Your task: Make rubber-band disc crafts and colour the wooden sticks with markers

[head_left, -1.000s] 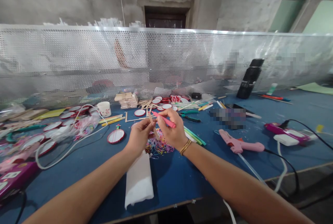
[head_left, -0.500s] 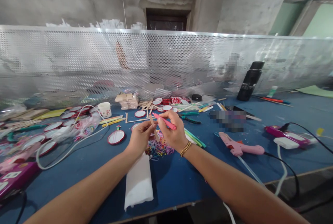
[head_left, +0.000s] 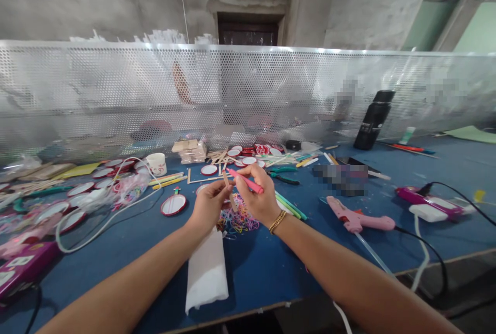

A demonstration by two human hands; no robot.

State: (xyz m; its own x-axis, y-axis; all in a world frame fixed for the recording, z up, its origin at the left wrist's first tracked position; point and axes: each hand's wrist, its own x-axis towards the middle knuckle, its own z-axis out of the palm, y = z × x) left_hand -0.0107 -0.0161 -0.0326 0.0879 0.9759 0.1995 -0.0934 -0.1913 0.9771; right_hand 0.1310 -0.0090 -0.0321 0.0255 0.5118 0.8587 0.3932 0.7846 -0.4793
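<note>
My left hand [head_left: 207, 205] pinches a thin wooden craft stick [head_left: 229, 190], held upright and slightly tilted above the blue table [head_left: 271, 267]. My right hand [head_left: 260, 200], with a gold bracelet at the wrist, grips a pink stick [head_left: 245, 180] that lies across the wooden one near its top. Both hands hover over a heap of coloured rubber bands [head_left: 237, 220]. A folded white cloth [head_left: 206, 274] lies under my left wrist.
A pink glue gun [head_left: 358, 218] with a black cable lies to the right. Red-rimmed round mirrors [head_left: 173, 203], sticks, a paper cup [head_left: 157, 163] and green pliers [head_left: 282, 173] clutter the back. A black bottle [head_left: 372, 119] stands before the perforated metal screen [head_left: 116, 96].
</note>
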